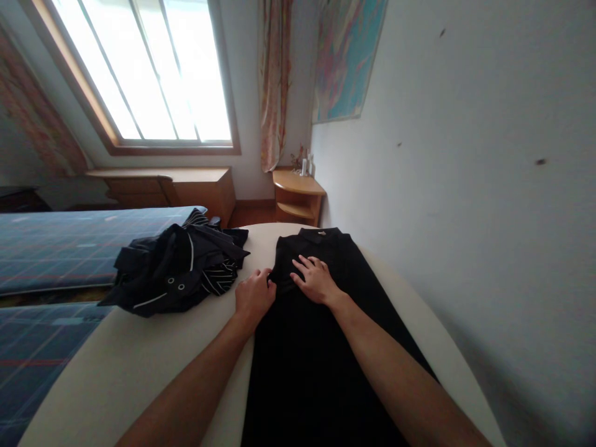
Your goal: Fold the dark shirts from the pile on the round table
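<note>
A black collared garment (307, 360) lies stretched lengthwise over the pale round table (186, 354), its collar at the far end with a small light-coloured piece on it. My left hand (255, 295) is closed on the garment's left edge, just below the shoulder. Flat on the upper chest of the garment rests my right hand (315, 279), fingers spread. To the left of my left hand sits a crumpled heap of dark clothes (172, 267), with white piping, striped fabric and two metal-looking rings.
A bed with a blue plaid cover (60, 248) adjoins the table on the left. The white wall (465, 217) runs close along the right. Beyond the table stand a wooden corner shelf (298, 181) with small items and a low wooden cabinet (195, 177) under the window.
</note>
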Demonstrator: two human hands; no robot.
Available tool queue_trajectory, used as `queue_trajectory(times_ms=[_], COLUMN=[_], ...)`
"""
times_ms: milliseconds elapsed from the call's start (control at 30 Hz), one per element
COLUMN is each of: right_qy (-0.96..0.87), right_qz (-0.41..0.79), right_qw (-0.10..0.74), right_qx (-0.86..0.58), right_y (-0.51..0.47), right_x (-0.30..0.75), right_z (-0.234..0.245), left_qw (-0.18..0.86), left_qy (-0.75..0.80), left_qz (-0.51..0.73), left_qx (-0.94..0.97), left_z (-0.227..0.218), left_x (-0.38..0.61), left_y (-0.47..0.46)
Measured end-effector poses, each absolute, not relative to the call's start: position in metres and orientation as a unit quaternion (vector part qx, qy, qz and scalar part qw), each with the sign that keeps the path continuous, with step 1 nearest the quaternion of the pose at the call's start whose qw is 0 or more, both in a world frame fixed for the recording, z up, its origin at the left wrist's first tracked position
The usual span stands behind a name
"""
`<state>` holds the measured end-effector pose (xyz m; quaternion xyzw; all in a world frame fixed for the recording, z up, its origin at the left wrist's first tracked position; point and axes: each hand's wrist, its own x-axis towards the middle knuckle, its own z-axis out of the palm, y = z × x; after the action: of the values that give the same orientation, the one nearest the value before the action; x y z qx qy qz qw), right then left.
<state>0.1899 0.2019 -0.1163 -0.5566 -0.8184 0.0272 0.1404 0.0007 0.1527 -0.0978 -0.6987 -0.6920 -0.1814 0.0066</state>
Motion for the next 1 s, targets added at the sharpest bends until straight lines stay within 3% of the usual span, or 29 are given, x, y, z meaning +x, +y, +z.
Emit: queue_trajectory(times_ms=[233, 667, 1000], right_qy=[-0.838, -0.736, -0.705], right_qz=[0.020, 0.193, 0.156], right_qw=[0.203, 0.364, 0.355], right_qx=[-0.506, -0.536, -0.593], right_y=[0.200, 0.208, 0.214], right_x=[0.189, 0.193, 0.195], right_z=[-0.110, -0.107, -0.114], left_qw=[-0.004, 0.014, 0.022], left_qy=[-0.668, -0.551, -0.493], left_qz=[-0.247, -0.232, -0.162], left_qx=[-0.702, -0.802, -0.855], left_z=[-0.094, -0.084, -0.086], left_x=[0.009, 0.031, 0.035], left_y=[0.148, 0.133, 0.132])
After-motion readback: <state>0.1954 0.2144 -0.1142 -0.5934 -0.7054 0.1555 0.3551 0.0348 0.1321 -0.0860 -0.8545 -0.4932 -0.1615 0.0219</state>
